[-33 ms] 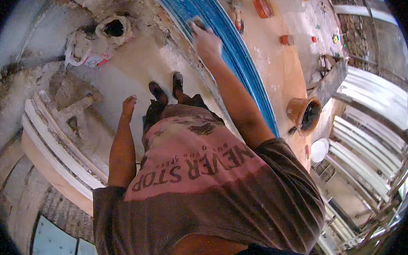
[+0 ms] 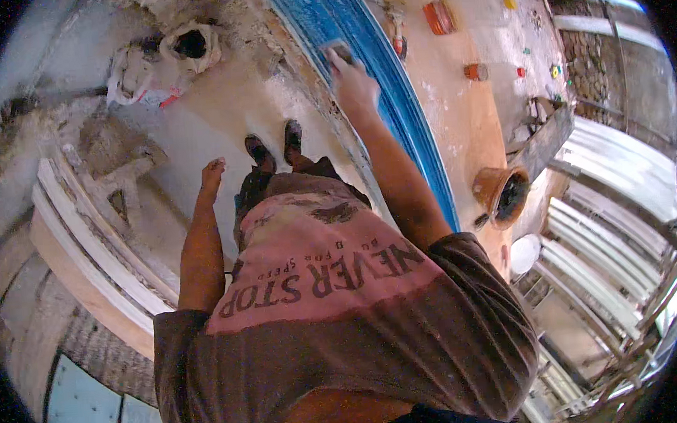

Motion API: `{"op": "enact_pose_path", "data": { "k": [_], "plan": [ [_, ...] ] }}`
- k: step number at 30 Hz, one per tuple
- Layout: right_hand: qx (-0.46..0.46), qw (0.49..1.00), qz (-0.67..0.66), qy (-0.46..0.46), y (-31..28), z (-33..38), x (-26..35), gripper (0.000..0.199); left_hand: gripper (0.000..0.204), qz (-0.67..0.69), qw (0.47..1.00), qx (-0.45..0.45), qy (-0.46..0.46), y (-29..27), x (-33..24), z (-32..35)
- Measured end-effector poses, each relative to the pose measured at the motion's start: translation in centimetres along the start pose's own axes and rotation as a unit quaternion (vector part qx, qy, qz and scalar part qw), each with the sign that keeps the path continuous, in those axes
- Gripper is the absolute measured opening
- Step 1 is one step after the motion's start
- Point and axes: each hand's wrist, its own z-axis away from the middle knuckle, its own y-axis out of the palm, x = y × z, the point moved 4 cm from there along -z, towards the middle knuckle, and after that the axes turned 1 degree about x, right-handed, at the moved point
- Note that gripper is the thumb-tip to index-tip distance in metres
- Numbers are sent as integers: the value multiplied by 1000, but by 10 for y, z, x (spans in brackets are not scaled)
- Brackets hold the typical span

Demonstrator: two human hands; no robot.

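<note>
And the right hand point(image 2: 356, 90) is on the move: a small greyish-brown block point(image 2: 338, 51) has slid a touch nearer the body and further in from the left edge of the long blue ridged moulding point(image 2: 398, 103), which runs along the near side of a tan board point(image 2: 468, 118). The right fingers are closed over the block, the hand slightly blurred, so this looks like a rubbing stroke, with the work still on the blue surface. The left hand point(image 2: 212, 171) hangs clear, fingers curled; a pale speck shows at the tips, but whether they pinch anything, one cannot tell.

Over to the containers! On the right, a round orange-brown tub point(image 2: 486, 187) tilts its mouth into view, its inside dark, contents unreadable. Farther up stands a clear-looking jar with orange-red colouring point(image 2: 441, 17), and below it a smaller red-orange jar point(image 2: 476, 72); what fills either is too blurred to call. Across on the left, a pale crumpled sack point(image 2: 204, 61) gapes black inside, right beside a white plastic bag point(image 2: 133, 84) whose contents are hidden.
</note>
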Motion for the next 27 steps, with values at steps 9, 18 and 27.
{"op": "enact_pose_path", "data": {
  "k": [9, 18, 27],
  "plan": [
    [58, 997, 18, 53, 9, 46, -25, 53, 39, 61, 985, -81, -137, -42, 98, 25],
    [-3, 980, 180, -80, 16, -195, 71, 48, 38, 7, 999, -35, -33, -47, 16, 14],
    [-12, 996, 89, -13, 14, -126, 69, 46, 38, 220, 965, -122, -70, -92, 50, 6]
  ]
}}
